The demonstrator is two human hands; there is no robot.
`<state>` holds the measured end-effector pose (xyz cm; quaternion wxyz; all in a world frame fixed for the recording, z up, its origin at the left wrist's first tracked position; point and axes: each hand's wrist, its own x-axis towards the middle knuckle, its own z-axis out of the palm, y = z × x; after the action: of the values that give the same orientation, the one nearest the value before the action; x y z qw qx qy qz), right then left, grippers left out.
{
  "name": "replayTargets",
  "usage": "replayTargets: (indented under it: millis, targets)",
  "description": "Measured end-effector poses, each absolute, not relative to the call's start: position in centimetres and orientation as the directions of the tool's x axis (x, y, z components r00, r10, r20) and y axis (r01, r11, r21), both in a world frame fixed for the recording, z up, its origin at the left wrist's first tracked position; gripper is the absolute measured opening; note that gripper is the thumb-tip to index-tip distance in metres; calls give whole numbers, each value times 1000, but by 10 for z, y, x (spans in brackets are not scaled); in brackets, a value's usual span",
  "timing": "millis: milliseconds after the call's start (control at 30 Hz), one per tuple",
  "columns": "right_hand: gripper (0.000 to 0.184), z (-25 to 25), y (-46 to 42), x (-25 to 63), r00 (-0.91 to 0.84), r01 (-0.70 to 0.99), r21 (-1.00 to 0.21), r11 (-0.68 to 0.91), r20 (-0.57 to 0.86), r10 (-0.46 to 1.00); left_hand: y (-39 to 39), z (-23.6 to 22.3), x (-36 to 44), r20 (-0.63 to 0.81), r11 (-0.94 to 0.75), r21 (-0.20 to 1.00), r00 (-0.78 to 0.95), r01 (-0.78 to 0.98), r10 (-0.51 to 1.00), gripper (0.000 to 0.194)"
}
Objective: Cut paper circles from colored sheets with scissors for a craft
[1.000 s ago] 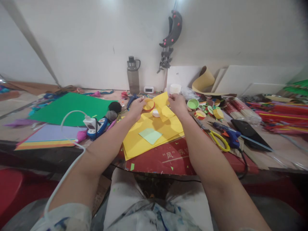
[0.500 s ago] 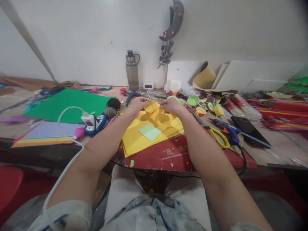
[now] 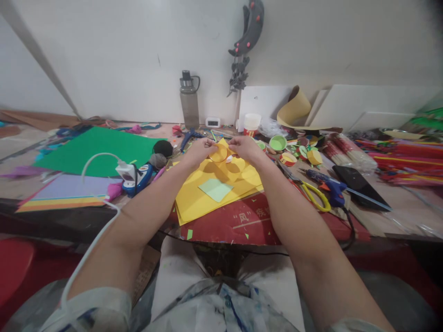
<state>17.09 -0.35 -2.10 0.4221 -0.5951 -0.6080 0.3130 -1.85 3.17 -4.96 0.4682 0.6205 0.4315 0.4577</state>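
Note:
My left hand (image 3: 200,151) pinches the left edge of a round yellow paper piece (image 3: 218,154), which has a darker rim and looks like a disc or shallow cup. My right hand (image 3: 245,148) is closed at the right side of the same piece, where a pointed bit of yellow paper stands up; its fingertips are partly hidden. Both hands hover over a stack of yellow sheets (image 3: 194,198), casting shadows on it. On that stack lies a small pale green paper square (image 3: 215,189).
Right of my arm lie scissors with yellow handles (image 3: 316,197), a blue glue gun (image 3: 334,191) and a black phone (image 3: 360,186). Small green and yellow cups (image 3: 278,143) sit behind. A grey bottle (image 3: 189,103) stands at the back; a green sheet (image 3: 100,152) lies left.
The round yellow piece has shifted slightly right and down and is turned a little. My right hand has drawn closer to it, and a yellow point now shows above it.

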Motion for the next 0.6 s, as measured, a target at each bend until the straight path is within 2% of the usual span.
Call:
replayTargets:
  millis: [200, 433, 600]
  targets:
    - [9, -20, -3, 168, 50, 422, -893, 157, 196, 979, 26, -46, -15, 175, -172, 985, 135, -29, 975, 27]
    - [10, -19, -3, 168, 57, 521, -816, 252, 328, 943, 17, -33, -12, 112, -94, 985, 121, -142, 986, 12]
    - [7, -16, -7, 169, 52, 542, -789, 289, 375, 926, 15, -32, -13, 59, -29, 986, 179, -161, 982, 12]
